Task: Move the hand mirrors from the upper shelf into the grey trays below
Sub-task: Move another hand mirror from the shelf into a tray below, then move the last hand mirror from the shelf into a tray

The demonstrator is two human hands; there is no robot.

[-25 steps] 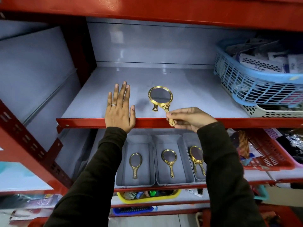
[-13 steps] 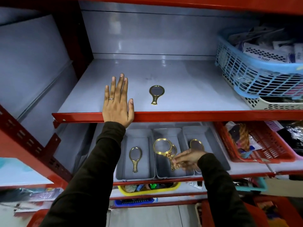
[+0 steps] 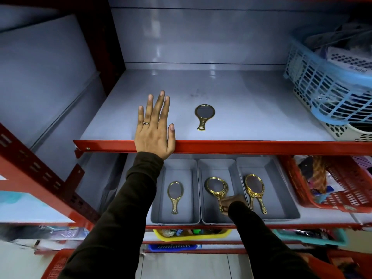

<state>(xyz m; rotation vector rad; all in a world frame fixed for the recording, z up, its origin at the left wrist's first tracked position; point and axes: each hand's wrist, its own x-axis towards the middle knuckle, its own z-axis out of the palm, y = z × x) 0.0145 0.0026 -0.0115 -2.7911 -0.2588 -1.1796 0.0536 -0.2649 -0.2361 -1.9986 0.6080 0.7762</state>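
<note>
One small gold hand mirror (image 3: 204, 116) lies flat on the grey upper shelf (image 3: 251, 109), handle toward me. My left hand (image 3: 154, 127) rests flat and spread on that shelf's red front edge, left of the mirror. Below stand three grey trays: the left tray (image 3: 159, 198) holds one gold mirror (image 3: 175, 195), the right tray (image 3: 281, 198) holds ornate gold mirrors (image 3: 254, 189). Inside the middle tray (image 3: 203, 210), my right hand (image 3: 231, 203) is closed on the handle of a gold hand mirror (image 3: 215, 185), which overlaps another mirror beneath it.
A blue mesh basket (image 3: 326, 87) full of packets sits on a white perforated basket (image 3: 346, 131) at the upper shelf's right. A red basket (image 3: 346, 188) with goods stands right of the trays. Yellow and blue bins sit on lower shelves. Red uprights frame the left side.
My right hand carried the gold mirror from the upper shelf edge down into the middle tray. A smaller mirror is now uncovered on the upper shelf. My left hand stayed put.
</note>
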